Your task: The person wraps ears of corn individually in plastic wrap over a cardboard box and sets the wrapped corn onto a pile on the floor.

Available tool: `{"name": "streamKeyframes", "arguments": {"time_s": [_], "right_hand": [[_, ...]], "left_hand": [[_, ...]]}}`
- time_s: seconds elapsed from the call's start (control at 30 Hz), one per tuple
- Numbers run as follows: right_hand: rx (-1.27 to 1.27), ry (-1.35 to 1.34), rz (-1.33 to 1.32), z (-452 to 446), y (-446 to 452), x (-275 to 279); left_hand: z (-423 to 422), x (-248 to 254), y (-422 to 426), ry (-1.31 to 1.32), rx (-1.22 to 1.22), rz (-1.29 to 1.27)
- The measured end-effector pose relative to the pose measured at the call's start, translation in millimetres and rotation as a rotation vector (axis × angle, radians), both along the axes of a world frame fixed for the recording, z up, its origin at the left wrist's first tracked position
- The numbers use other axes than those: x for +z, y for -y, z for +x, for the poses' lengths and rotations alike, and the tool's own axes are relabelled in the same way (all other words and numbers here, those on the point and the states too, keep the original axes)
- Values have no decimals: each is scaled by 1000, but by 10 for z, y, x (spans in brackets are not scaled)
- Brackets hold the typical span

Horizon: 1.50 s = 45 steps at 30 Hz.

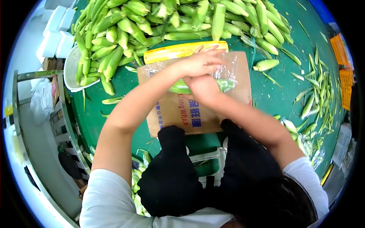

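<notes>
A green ear of corn lies crosswise on a flat brown cardboard sheet, partly under clear plastic wrap. My right hand is closed over the middle of the ear, so both its ends show on either side. Crossing above it, my left hand reaches over the wrap with its fingers stretched out to the right. The two hands overlap at the wrists and fingers. Just beyond them a yellow roll of cling film lies along the cardboard's far edge.
A large heap of corn ears covers the back of the green surface. A white tub holds more corn at left. One loose ear lies right of the cardboard. Stripped husks are piled at right. A metal rack stands at left.
</notes>
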State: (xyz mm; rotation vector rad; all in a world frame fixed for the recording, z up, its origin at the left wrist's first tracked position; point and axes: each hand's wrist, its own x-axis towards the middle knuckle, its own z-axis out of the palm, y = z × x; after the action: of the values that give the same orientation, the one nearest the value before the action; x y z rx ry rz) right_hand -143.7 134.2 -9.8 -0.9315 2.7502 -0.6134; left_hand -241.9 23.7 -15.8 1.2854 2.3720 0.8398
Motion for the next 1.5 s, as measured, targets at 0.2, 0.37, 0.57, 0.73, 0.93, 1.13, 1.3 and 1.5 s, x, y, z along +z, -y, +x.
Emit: {"name": "streamKeyframes", "arguments": {"time_s": [0.2, 0.37, 0.57, 0.73, 0.93, 1.13, 1.3, 1.5], "right_hand": [[373, 1061, -117, -277, -214, 44], [549, 2167, -34, 762, -178, -78], [731, 1771, 81, 920, -619, 520], [730, 1871, 301, 1437, -980, 1690], [-348, 2017, -920, 2556, -1619, 1396], [-881, 1731, -1517, 3260, -1916, 1801], [-199, 2226, -1039, 3722, -1566, 2033], [154, 1077, -157, 3620, -1172, 2974]], "left_hand": [[277, -337, -134, -466, -140, -134], [461, -249, -146, -388, -246, -92], [580, -272, -166, -466, -239, -126], [932, -239, -315, -683, -410, -295], [2698, -288, -800, -380, 232, -324], [3930, 1855, -697, -186, 637, 65], [4023, 2750, -164, -491, -130, -32], [4578, 3067, 356, 156, 86, -304]]}}
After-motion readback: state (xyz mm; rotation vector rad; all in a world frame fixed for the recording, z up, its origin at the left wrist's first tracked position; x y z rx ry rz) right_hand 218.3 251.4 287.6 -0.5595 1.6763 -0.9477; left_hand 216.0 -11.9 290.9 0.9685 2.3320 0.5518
